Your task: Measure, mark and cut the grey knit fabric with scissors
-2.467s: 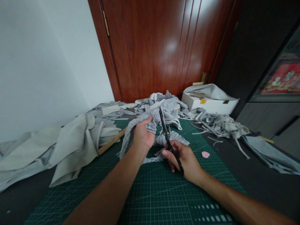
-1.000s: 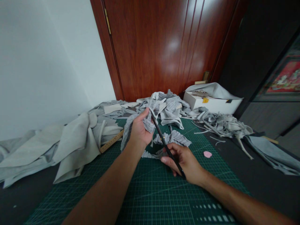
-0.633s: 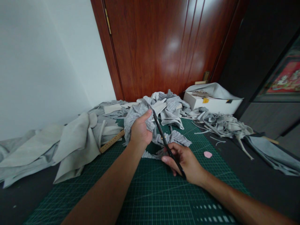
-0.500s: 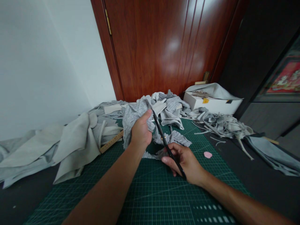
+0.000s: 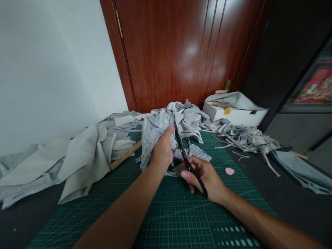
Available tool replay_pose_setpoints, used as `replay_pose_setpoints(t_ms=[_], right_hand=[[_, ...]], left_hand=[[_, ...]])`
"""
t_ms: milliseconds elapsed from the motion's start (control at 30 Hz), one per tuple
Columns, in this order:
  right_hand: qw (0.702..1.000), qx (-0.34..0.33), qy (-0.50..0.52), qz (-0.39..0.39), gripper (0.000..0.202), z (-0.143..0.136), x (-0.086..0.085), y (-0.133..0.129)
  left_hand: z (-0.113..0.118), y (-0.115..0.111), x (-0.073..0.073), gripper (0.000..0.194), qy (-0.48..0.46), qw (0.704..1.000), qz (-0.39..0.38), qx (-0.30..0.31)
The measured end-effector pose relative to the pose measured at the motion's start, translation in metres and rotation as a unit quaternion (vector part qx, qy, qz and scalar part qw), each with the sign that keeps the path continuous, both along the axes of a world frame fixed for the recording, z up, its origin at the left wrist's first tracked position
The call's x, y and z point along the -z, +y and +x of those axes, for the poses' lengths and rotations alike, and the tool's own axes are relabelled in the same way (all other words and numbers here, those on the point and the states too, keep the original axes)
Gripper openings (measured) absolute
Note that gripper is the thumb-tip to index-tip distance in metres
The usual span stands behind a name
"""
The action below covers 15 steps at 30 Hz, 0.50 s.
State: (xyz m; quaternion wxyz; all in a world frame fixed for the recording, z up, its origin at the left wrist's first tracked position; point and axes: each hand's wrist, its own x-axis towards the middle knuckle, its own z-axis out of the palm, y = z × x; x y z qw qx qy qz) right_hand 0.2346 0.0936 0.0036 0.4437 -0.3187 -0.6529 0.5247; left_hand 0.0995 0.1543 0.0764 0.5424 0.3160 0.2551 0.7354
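My left hand (image 5: 163, 147) is closed on a piece of heathered grey fabric (image 5: 153, 133), its thumb on top near the cloth's right edge. In my right hand (image 5: 201, 174) is a pair of black scissors (image 5: 183, 152), fingers in or around the handles. The blades point up and away, with their tips at the right edge of the held fabric. Whether the blades are fully closed I cannot make out. More of the grey fabric (image 5: 198, 152) lies crumpled on the mat behind the scissors.
A green cutting mat (image 5: 178, 214) lies beneath my hands. To the left are pale fabric pieces (image 5: 85, 152) and a wooden ruler (image 5: 126, 155). A fabric heap (image 5: 192, 116), white box (image 5: 236, 116) and tangled strips (image 5: 246, 136) stand behind. A pink chalk-like piece (image 5: 229, 171) lies right.
My left hand has moved slightly right with the fabric, which now hangs more spread out. The scissors have turned a little, and their blade tips have shifted right.
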Motion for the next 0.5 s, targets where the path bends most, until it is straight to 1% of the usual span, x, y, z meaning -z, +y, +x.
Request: replay_pose_setpoints(t_ms=[133, 200, 300, 500], right_hand=[[1.0, 0.006, 0.026, -0.014, 0.044, -0.002, -0.004, 0.0], [0.999, 0.01, 0.036, -0.017, 0.044, -0.003, -0.006, 0.0], [0.998, 0.019, 0.046, -0.024, 0.046, -0.004, -0.008, -0.001], [0.998, 0.027, 0.047, -0.024, 0.047, -0.004, -0.008, 0.0]], left_hand=[[0.004, 0.001, 0.01, 0.036, 0.048, 0.999, -0.017, 0.008], [0.004, 0.002, 0.016, 0.037, 0.075, 0.997, -0.01, 0.012], [0.003, 0.004, 0.022, 0.039, 0.111, 0.994, 0.001, 0.001], [0.003, 0.004, 0.022, 0.041, 0.135, 0.991, -0.008, -0.002]])
